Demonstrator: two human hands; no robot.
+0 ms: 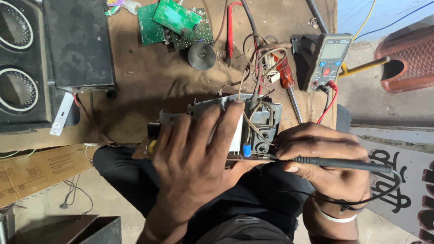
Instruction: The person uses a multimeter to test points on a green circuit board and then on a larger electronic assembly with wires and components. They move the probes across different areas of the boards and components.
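Hands on a circuit assembly at the bench's near edge, partly overhanging onto the lap. Left hand spread flat over top of it, fingers curled across a white block and grey metal bracket, clamping it down. Right hand closed around a black test probe, pinched pen-style; tip touching the board edge just beside a small blue capacitor. Probe lead looping under the wrist, past a white bangle.

Loose tangle of brown and white wires rising from the assembly toward the bench's far side. Red-handled screwdriver lying just beside that tangle, shaft pointing to the near edge. Digital multimeter at the bench's right edge, red and black leads plugged in at its bottom end, display unreadable here. Second probe, red, lying near the far edge, well apart from both hands.

Green circuit boards stacked at the far edge, overlapping each other. Dark round disc just in front of them. Black box at the bench's far left corner; speaker cabinet with two round grilles touching its left side. White remote at the box's near edge, tilted.

Flattened cardboard below the bench's left near edge. Terracotta-coloured moulded piece off the right edge, a yellow rod between it and the multimeter.
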